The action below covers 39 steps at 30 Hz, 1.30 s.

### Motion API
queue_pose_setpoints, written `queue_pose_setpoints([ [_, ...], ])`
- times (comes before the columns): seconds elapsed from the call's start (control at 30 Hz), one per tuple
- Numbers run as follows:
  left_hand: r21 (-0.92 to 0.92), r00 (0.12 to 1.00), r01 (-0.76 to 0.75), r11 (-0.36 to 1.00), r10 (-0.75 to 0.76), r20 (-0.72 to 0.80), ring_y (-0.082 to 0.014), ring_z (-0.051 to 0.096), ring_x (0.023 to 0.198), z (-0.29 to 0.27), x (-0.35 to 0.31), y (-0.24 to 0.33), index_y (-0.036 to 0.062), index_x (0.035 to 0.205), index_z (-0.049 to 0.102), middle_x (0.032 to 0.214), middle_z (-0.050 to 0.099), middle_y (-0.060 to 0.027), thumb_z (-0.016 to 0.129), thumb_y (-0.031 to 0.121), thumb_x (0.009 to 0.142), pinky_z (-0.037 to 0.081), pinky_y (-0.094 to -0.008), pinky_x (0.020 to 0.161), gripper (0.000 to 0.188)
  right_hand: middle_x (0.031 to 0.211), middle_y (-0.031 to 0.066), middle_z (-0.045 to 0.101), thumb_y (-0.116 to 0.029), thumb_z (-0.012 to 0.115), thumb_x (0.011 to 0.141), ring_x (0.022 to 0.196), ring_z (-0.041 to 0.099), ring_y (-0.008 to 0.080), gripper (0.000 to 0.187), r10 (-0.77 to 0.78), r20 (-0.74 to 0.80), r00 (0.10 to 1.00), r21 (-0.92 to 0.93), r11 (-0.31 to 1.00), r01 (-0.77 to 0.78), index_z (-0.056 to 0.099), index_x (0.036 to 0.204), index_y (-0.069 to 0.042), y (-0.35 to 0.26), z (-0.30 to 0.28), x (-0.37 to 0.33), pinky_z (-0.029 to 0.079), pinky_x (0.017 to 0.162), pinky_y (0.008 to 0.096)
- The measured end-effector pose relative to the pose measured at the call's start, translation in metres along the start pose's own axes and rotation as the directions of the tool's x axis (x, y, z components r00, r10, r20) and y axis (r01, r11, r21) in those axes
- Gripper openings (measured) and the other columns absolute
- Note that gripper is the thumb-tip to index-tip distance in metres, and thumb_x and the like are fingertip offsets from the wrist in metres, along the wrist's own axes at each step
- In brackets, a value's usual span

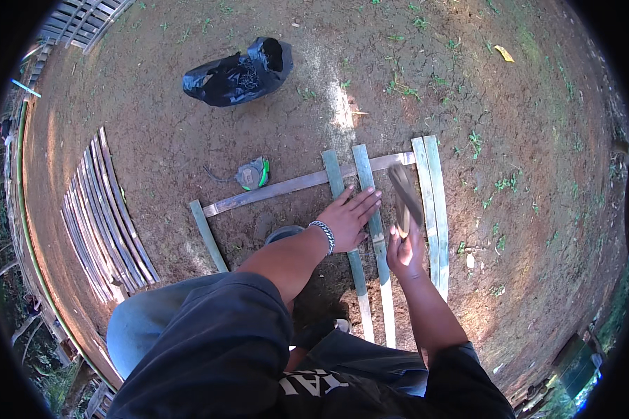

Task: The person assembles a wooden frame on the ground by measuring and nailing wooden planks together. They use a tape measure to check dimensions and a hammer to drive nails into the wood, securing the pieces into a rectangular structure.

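The right hand [407,254] closes around a brown, wooden-looking tool [407,194], its long axis pointing away from the body and leaning slightly left; I find its blurred head hard to make out. The left hand [348,218] lies flat, fingers slightly spread, across two long, flat green-and-pale bamboo slats [383,269], hiding part of each. They run away from the body over a long brown crosspiece [286,187]. Beyond it sits a grey-and-green tape measure [252,174], then a crumpled black plastic bag [237,78].
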<state>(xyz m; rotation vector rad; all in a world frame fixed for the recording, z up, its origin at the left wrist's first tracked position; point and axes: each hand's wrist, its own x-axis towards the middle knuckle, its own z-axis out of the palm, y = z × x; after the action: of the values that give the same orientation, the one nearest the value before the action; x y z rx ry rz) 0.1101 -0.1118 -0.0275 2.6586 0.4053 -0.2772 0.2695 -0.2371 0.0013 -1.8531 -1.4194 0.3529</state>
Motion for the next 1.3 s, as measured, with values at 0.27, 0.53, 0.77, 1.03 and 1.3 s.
queue_pose_setpoints([
  [0.27, -0.008, 1.000, 0.008, 1.000, -0.008, 0.003, -0.0248, 0.015, 0.158, 0.001, 0.001, -0.002, 0.0043, 0.159, 0.032, 0.168, 0.026, -0.0098, 0.059, 0.045, 0.094, 0.007, -0.0515, 0.128, 0.081, 0.111, 0.0278, 0.069, -0.016, 0.059, 0.099, 0.093, 0.070, 0.0481, 0.040, 0.189, 0.131, 0.973, -0.030, 0.982, -0.186, 0.050, 0.138, -0.009, 0.002, -0.003, 0.009, 0.058, 0.077, 0.0525],
  [0.53, -0.024, 1.000, 0.000, 1.000, 0.000, 0.000, -0.0246, 0.015, 0.158, 0.002, -0.001, -0.003, 0.0045, 0.159, 0.032, 0.169, 0.025, -0.0100, 0.060, 0.041, 0.093, 0.008, -0.0512, 0.128, 0.080, 0.099, 0.0287, 0.070, -0.012, 0.061, 0.095, 0.085, 0.070, 0.0478, 0.042, 0.333, 0.329, 0.884, -0.199, 0.939, -0.279, 0.051, 0.136, -0.008, 0.009, -0.012, 0.014, 0.057, 0.073, 0.0558],
  [0.77, -0.042, 1.000, 0.007, 0.999, -0.007, 0.008, -0.0244, 0.012, 0.159, -0.003, 0.002, -0.002, 0.0057, 0.159, 0.031, 0.170, 0.021, -0.0095, 0.061, 0.039, 0.093, 0.008, -0.0507, 0.128, 0.080, 0.090, 0.0285, 0.070, -0.016, 0.063, 0.096, 0.084, 0.070, 0.0470, 0.044, 0.419, 0.352, 0.837, -0.326, 0.893, -0.310, 0.051, 0.137, -0.005, 0.035, -0.021, 0.010, 0.057, 0.074, 0.0537],
  [1.03, -0.018, 0.990, -0.010, 1.000, 0.013, 0.143, -0.0259, 0.010, 0.159, -0.027, -0.003, 0.001, 0.0025, 0.160, 0.028, 0.171, 0.017, -0.0124, 0.066, 0.045, 0.090, 0.008, -0.0533, 0.128, 0.090, 0.104, 0.0307, 0.068, -0.017, 0.063, 0.098, 0.101, 0.068, 0.0473, 0.043, 0.655, 0.157, 0.739, -0.135, 0.756, -0.641, 0.051, 0.135, -0.001, 0.002, -0.019, -0.022, 0.054, 0.087, 0.0519],
  [1.3, -0.273, 0.839, -0.278, 0.921, 0.372, 0.398, -0.0341, 0.041, 0.145, -0.117, -0.066, -0.060, 0.0042, 0.154, 0.039, 0.160, 0.039, -0.0185, 0.069, 0.046, 0.091, 0.030, -0.0497, 0.121, 0.081, 0.115, 0.0284, 0.065, -0.020, 0.061, 0.100, 0.105, 0.067, 0.0459, 0.044, 0.782, -0.145, 0.606, -0.226, 0.570, -0.790, 0.045, 0.139, -0.004, 0.012, -0.021, -0.061, 0.051, 0.089, 0.0545],
])
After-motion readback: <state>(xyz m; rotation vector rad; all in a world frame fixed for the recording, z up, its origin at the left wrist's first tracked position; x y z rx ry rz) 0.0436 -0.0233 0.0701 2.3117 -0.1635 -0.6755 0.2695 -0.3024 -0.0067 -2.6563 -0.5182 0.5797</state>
